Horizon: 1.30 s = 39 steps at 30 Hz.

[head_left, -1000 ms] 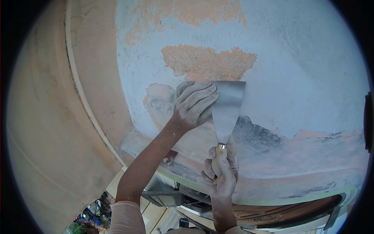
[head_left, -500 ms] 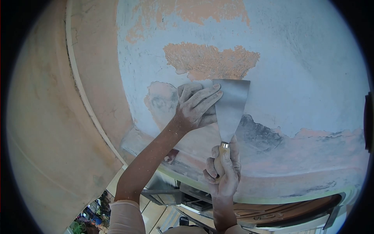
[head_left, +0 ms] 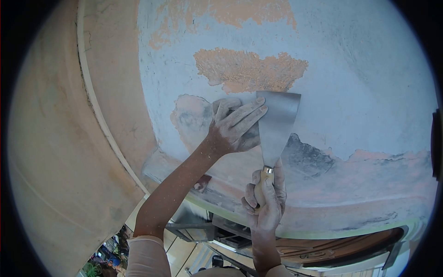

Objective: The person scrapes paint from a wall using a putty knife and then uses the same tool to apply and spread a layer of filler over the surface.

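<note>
My right hand [head_left: 267, 203] is wrapped round the wooden handle of a wide putty knife [head_left: 278, 127], whose metal blade points up the wall. The blade's top edge meets the wall just under a bare peach patch [head_left: 251, 69] with a flaky, rough surface. My left hand [head_left: 235, 124], dusted with pale powder, lies beside the blade. Two of its fingers stretch out with their tips on the blade's left side; the other fingers are partly bent, and its thumb is hard to see.
Light blue paint [head_left: 341, 106] covers much of the wall, with a dark grey bare patch [head_left: 309, 157] right of the blade. A pale raised strip [head_left: 99, 111] runs down the left. Below are a brown carved wooden panel [head_left: 341, 249] and plants [head_left: 92, 267].
The putty knife has shifted slightly right and up along the wall, its blade a little more to the right. Both hands have moved with it by a small amount.
</note>
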Available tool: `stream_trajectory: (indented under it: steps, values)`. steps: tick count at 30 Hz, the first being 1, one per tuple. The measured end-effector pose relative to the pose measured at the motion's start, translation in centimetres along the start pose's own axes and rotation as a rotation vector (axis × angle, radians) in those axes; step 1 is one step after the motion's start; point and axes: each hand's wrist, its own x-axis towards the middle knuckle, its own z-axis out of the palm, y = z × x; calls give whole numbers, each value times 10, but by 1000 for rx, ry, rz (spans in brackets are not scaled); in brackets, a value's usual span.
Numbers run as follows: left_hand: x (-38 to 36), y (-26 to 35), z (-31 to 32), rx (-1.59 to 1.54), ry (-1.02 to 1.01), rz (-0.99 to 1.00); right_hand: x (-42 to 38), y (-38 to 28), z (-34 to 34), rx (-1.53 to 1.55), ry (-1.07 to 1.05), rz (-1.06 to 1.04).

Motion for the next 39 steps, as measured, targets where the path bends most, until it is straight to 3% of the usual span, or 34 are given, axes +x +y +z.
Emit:
stream_trajectory:
  steps: [4, 7, 10, 13, 16, 19, 22, 25, 31, 34, 37, 39]
  values:
    - [4, 1, -8, 7, -73, 103, 0, -8, -2, 8, 25, 23]
    - [4, -1, 0, -5, 41, -53, 6, -6, 1, 2, 25, 25]
    - [-1, 1, -3, 19, -68, 19, 0, -14, -7, -49, 48, 35]
    - [5, 3, -7, 21, -60, 37, 2, -13, -4, -61, 58, 36]
    - [0, 0, 1, 9, 16, -68, 7, -7, 6, -68, 94, 22]
    - [-2, 2, -2, 50, -74, 12, 2, -12, 1, -50, 85, 31]
    - [0, 0, 1, 4, 23, -67, 7, -8, 6, -32, 62, 46]
    - [3, 2, -7, 24, -79, 76, -6, -17, -4, -11, 70, 41]
    - [8, 5, -7, 4, -88, 7, 0, -12, 0, -20, 55, 8]
    - [3, 5, -6, 28, -150, 89, -6, -22, -4, -66, 108, 24]
    - [6, 6, -6, 23, -93, 5, -1, -9, 3, -21, 71, -16]
    - [4, 6, -5, 42, -110, 71, -6, -17, -2, -47, 111, -7]
